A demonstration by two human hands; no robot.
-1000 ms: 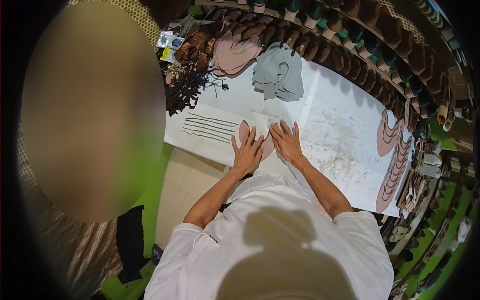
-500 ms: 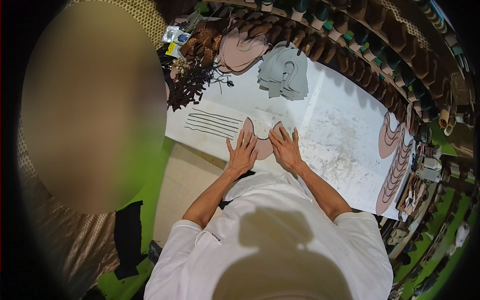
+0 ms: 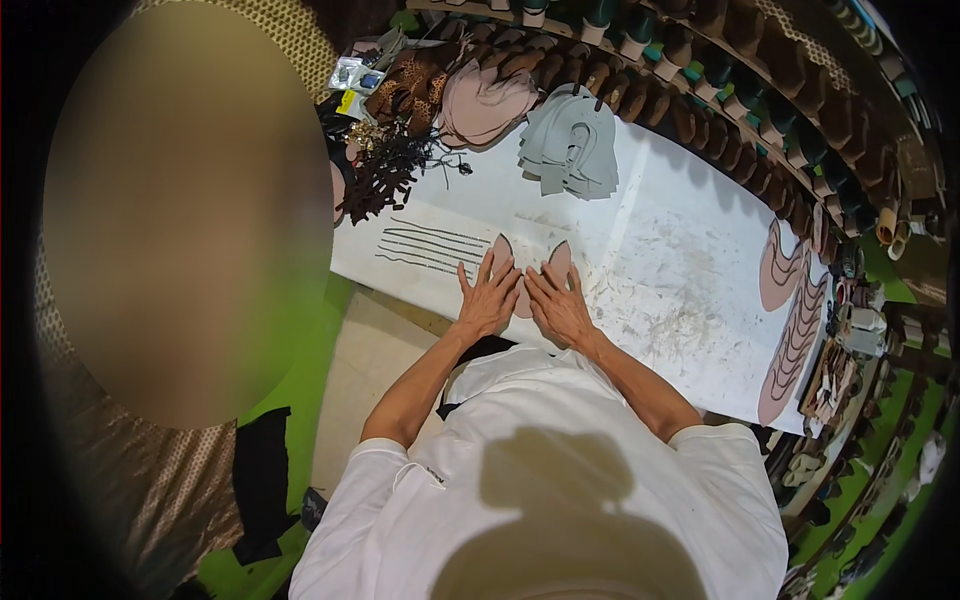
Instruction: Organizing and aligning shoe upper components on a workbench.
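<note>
A pink curved shoe-upper piece (image 3: 522, 301) with two pointed ends and a dark line along its inner edge lies flat on the white worktable (image 3: 660, 230). My left hand (image 3: 489, 302) rests on its left side, fingers stretched out and pressing down. On the other side my right hand (image 3: 561, 308) lies with extended fingers, its fingertips close to the left ones at the middle of the curve. The hands hide much of the piece; both tips show beyond the fingers. Several thin dark strips (image 3: 435, 245) lie in a row just left of my left hand.
Finished-looking pink pieces with dark edging (image 3: 795, 345) overlap at the table's right end. Grey cut pieces (image 3: 568, 150) and plain pink pieces (image 3: 485, 105) are stacked at the back. Dark cords (image 3: 385, 175) are heaped at the back left. Rows of shoes (image 3: 700, 125) border the far edge.
Both hands have slid inward toward the middle of the pink piece and now cover its curved inner edge. The view has shifted slightly.
</note>
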